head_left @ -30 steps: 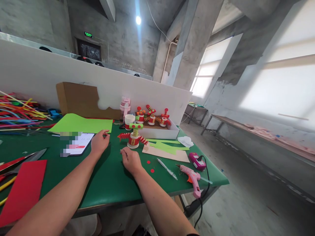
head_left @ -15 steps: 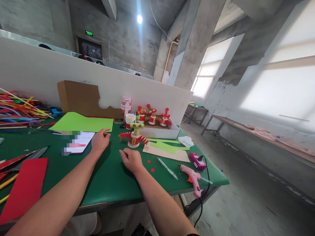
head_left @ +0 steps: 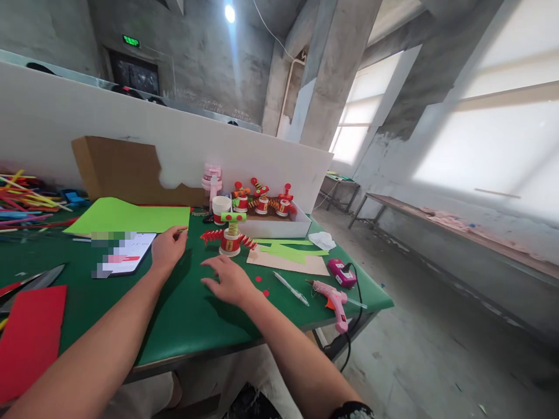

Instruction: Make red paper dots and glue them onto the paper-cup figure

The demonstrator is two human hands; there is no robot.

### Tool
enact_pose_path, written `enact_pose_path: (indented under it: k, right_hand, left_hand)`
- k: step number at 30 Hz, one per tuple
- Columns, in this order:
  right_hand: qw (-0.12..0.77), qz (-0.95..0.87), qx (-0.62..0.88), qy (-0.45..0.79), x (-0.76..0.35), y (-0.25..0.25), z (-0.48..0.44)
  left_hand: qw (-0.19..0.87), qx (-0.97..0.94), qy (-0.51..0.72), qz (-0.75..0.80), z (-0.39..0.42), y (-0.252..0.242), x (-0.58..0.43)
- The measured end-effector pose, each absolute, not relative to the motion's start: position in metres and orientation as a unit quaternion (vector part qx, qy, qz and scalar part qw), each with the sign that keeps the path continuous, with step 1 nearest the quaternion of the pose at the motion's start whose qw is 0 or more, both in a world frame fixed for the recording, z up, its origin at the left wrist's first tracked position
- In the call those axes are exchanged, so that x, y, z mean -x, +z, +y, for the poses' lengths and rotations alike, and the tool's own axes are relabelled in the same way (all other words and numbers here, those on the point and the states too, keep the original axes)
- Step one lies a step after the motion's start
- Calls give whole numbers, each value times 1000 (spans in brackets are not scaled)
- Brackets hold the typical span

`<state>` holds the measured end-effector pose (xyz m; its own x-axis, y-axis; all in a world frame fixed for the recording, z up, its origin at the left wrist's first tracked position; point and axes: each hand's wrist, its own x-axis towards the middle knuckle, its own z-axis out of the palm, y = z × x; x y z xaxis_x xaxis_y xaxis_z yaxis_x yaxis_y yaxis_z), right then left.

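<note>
My left hand (head_left: 168,253) is over the green tabletop, between a phone (head_left: 130,254) and a paper-cup figure (head_left: 230,242). Its fingers are curled together at the tips; what they hold, if anything, is too small to make out. My right hand (head_left: 229,282) hovers in front of the figure, fingers apart and holding nothing. The figure stands upright, with a red cup body, a coiled neck, a green tube head with red dots and folded red paper arms. Small red paper dots (head_left: 259,279) lie to the right of my right hand.
Behind the figure are a white cup (head_left: 220,208), a pink bottle (head_left: 212,185) and a white box (head_left: 279,228) with similar figures. A pen (head_left: 291,288), pink glue gun (head_left: 332,302) and purple plug box (head_left: 342,273) lie right. Green paper (head_left: 131,216), red paper (head_left: 32,326) and scissors (head_left: 39,282) lie left.
My right hand has opened from a loosely closed shape, its fingers now spread. My left hand's fingers have curled in more. The view has turned slightly right.
</note>
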<state>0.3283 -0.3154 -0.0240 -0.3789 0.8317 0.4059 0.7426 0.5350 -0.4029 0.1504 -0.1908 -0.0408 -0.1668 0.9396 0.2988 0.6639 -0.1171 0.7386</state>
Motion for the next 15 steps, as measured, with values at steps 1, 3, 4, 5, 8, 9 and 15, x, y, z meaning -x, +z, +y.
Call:
enact_pose_path:
  k: [1, 3, 4, 5, 8, 9, 15]
  right_hand:
    - [271, -842, 459, 78, -335, -17, -318]
    - [214, -864, 453, 51, -355, 1, -318]
    - [188, -857, 478, 32, -368, 12, -316]
    - [157, -835, 527, 8, -382, 23, -313]
    - [78, -763, 641, -36, -431, 55, -300]
    - [62, -747, 660, -44, -447, 63, -296]
    - [-28, -696, 714, -72, -507, 80, -286]
  left_hand:
    - [174, -623, 408, 644, -191, -40, -150]
    - [188, -621, 403, 645, -191, -40, -149]
    - [194, -620, 401, 646, -191, -39, -149]
    - [199, -618, 401, 647, -191, -39, -148]
    - [208, -612, 401, 649, -189, -39, -147]
    - [210, -610, 402, 650, -188, -39, -147]
    - [212, -610, 396, 652, -185, -40, -146]
